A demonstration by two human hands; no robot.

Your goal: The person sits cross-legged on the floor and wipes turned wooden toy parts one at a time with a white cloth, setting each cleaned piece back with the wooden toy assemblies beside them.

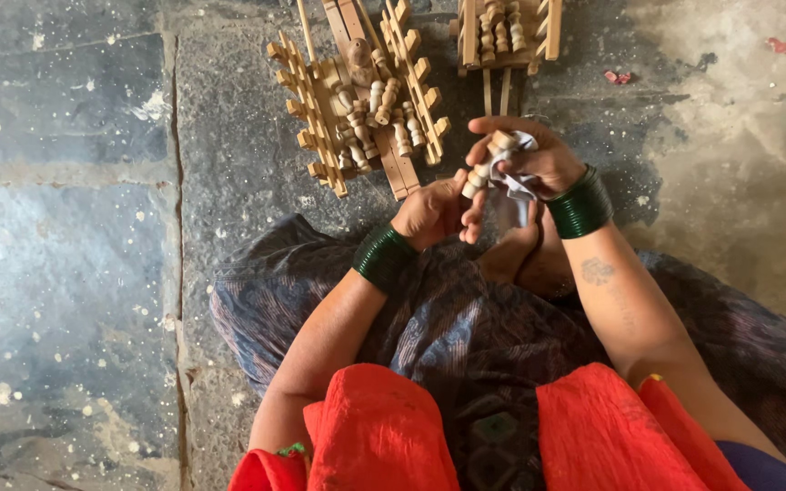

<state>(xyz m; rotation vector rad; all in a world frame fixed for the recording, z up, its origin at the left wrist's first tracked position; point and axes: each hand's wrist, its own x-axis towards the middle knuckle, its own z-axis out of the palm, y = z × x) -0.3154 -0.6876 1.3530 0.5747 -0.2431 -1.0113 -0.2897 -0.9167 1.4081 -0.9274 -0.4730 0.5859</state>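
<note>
I sit on a stone floor. My left hand [431, 212] pinches the lower end of a small turned wooden peg [488, 162]. My right hand [528, 155] wraps a pale scrap of cloth [516, 186] around the peg's upper end and grips both. Stacks of green bangles sit on both wrists. Just beyond my hands lies a wooden toy cart frame [361, 95] filled with several similar turned pegs. A second such frame [507, 35] lies at the top edge, partly cut off.
A grey stone slab floor [75, 273] with pale specks and seams spreads to the left. Two small red scraps [618, 77] lie on the floor at the upper right. My patterned skirt and bare foot [520, 255] fill the space below my hands.
</note>
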